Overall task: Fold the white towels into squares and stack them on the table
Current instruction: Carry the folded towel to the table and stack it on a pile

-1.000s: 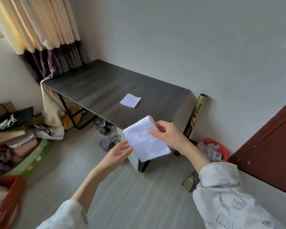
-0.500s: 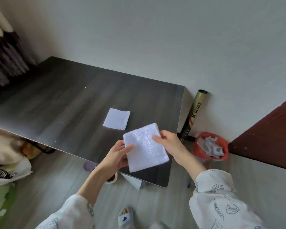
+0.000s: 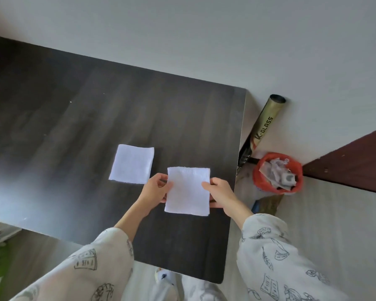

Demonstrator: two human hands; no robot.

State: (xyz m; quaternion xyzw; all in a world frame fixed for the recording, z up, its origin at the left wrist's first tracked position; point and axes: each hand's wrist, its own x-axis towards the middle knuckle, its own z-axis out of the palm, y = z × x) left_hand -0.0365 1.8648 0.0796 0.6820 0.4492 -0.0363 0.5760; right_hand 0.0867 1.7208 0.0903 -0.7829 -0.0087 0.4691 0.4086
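Dark wood-grain table point(image 3: 78, 131): it spread wide across the view and served as the work surface, with its right end near the wall.
Flat folded white towel square point(image 3: 131, 164): it lay on the table, apparently as the base of the stack, just left of and beyond the held towel.
Left hand point(image 3: 155, 190): it pinched the left edge of the held towel, thumb on top and fingers curled beneath, likely to keep the fold from springing open.
Second folded white terry towel point(image 3: 188, 191): it was held level between both hands above the table's near right part, close to the first square but not yet on it; whether it touched the tabletop could not be told.
Right hand point(image 3: 220, 192): it gripped the right edge in the same way, thumb over, fingers under, which kept the square taut for placing.
Gold cardboard tube point(image 3: 265, 124): it leaned against the wall beside the table end.
Red-lined waste bin point(image 3: 277, 172): it stood on the floor, holding crumpled paper.
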